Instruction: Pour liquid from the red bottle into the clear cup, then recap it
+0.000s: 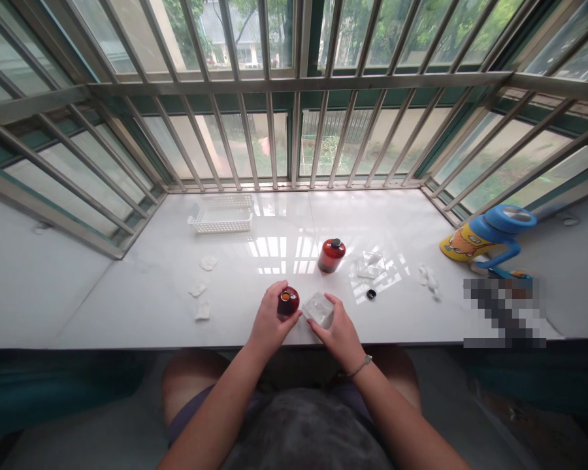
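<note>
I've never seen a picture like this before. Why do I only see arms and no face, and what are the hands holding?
The camera sits on the person's head and looks down, so you see their own arms and lap. They sit at a white window ledge with metal bars behind it. The left hand holds a small open dark red bottle. The right hand holds a clear plastic piece. Further back stands a second red bottle with a black cap. Also on the ledge: a white basket, white pads, a small black cap and a blue and yellow cup.
</note>
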The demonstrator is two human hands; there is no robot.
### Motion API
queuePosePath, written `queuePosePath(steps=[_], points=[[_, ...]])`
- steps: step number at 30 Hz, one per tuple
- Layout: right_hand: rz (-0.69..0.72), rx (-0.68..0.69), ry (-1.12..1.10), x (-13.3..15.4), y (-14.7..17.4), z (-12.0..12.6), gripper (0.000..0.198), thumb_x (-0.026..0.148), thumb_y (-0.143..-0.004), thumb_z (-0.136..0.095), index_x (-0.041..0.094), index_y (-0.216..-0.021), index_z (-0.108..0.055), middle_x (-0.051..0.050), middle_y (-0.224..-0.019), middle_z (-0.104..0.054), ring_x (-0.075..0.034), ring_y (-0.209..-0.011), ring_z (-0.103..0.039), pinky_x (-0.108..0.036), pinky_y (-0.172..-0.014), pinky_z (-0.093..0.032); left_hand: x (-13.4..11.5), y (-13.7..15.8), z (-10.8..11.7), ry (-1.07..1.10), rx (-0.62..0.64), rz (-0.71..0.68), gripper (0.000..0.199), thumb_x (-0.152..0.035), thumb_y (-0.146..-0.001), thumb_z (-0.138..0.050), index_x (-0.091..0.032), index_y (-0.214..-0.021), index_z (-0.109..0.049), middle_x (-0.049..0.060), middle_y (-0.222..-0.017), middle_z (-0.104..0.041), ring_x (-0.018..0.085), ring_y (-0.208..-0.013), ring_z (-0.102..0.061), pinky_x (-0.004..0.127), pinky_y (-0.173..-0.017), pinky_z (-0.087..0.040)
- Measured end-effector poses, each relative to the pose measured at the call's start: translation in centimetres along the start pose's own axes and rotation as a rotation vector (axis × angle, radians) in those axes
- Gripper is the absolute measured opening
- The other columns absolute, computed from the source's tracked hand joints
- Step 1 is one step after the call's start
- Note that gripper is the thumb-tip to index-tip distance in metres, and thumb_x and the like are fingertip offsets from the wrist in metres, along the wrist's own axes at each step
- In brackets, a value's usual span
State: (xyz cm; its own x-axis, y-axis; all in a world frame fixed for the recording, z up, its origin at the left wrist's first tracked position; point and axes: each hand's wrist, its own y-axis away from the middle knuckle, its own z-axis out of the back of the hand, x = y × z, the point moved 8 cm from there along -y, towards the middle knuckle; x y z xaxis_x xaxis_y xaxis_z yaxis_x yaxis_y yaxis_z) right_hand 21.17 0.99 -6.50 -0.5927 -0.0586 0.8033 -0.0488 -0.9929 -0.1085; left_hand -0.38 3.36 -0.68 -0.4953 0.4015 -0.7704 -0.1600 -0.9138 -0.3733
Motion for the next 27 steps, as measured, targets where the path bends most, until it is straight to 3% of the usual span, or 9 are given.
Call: queuePosePath(steps=[3, 6, 12, 15, 21, 27], points=[[-0.031, -0.004, -0.039, -0.1, -0.2, 0.5, 0.068, 0.047, -0.086, -0.078, 0.021, -0.141, -0.048, -0.016, -0.138, -0.067, -0.033, -0.124, -0.07, -0.055, -0.107, -0.058, -0.1, 0.1, 0.1, 0.012, 0.003, -0.004, 0.067, -0.031, -0.095, -0.078, -0.029, -0.153, -0.045, 0.013, -0.154, -0.056, 0.031, -0.148, -0.054, 0.056, -0.126, -0.045], [-0.031, 0.009, -0.074, -0.2, -0.2, 1.2, 0.065, 0.043, -0.084, -0.079, 0.023, -0.139, -0.052, -0.013, -0.137, -0.068, -0.032, -0.123, -0.069, -0.054, -0.109, -0.057, 0.2, 0.3, 0.1, 0.045, 0.013, 0.03, 0.065, -0.032, -0.095, -0.078, -0.03, -0.152, -0.047, 0.012, -0.154, -0.057, 0.03, -0.147, -0.055, 0.054, -0.126, -0.045], [-0.046, 0.044, -0.275, -0.5, -0.2, 2.4, 0.067, 0.04, -0.083, -0.081, 0.023, -0.141, -0.053, -0.013, -0.14, -0.064, -0.03, -0.125, -0.069, -0.052, -0.108, -0.06, 1.4, 1.3, 0.0, 0.171, 0.025, 0.212, 0.082, -0.034, -0.085, -0.088, -0.029, -0.153, -0.043, 0.014, -0.154, -0.06, 0.031, -0.141, -0.063, 0.053, -0.119, -0.053], [-0.077, 0.062, -0.377, -0.2, -0.2, 3.2, 0.067, 0.04, -0.083, -0.083, 0.025, -0.141, -0.052, -0.013, -0.142, -0.061, -0.028, -0.12, -0.072, -0.05, -0.102, -0.065, 1.4, 1.6, 0.3, 0.205, 0.044, 0.26, 0.079, -0.035, -0.079, -0.092, -0.028, -0.146, -0.051, 0.012, -0.148, -0.065, 0.03, -0.13, -0.07, 0.051, -0.113, -0.057], [0.013, 0.055, -0.299, 2.0, -0.3, 5.4, 0.067, 0.037, -0.081, -0.084, 0.027, -0.14, -0.053, -0.012, -0.145, -0.062, -0.029, -0.124, -0.069, -0.053, -0.108, -0.062, -0.8, 0.9, 2.9, 0.061, 0.017, 0.098, 0.072, -0.036, -0.077, -0.095, -0.029, -0.14, -0.059, 0.01, -0.14, -0.065, 0.032, -0.132, -0.065, 0.052, -0.115, -0.054], [0.168, 0.089, -0.053, 4.9, 0.1, 6.0, 0.066, 0.033, -0.085, -0.08, 0.027, -0.145, -0.053, -0.012, -0.146, -0.063, -0.032, -0.134, -0.061, -0.052, -0.108, -0.059, -1.7, 1.2, 4.0, -0.076, 0.088, 0.046, 0.081, -0.035, -0.079, -0.094, -0.032, -0.148, -0.051, 0.009, -0.142, -0.066, 0.031, -0.131, -0.067, 0.048, -0.112, -0.058]])
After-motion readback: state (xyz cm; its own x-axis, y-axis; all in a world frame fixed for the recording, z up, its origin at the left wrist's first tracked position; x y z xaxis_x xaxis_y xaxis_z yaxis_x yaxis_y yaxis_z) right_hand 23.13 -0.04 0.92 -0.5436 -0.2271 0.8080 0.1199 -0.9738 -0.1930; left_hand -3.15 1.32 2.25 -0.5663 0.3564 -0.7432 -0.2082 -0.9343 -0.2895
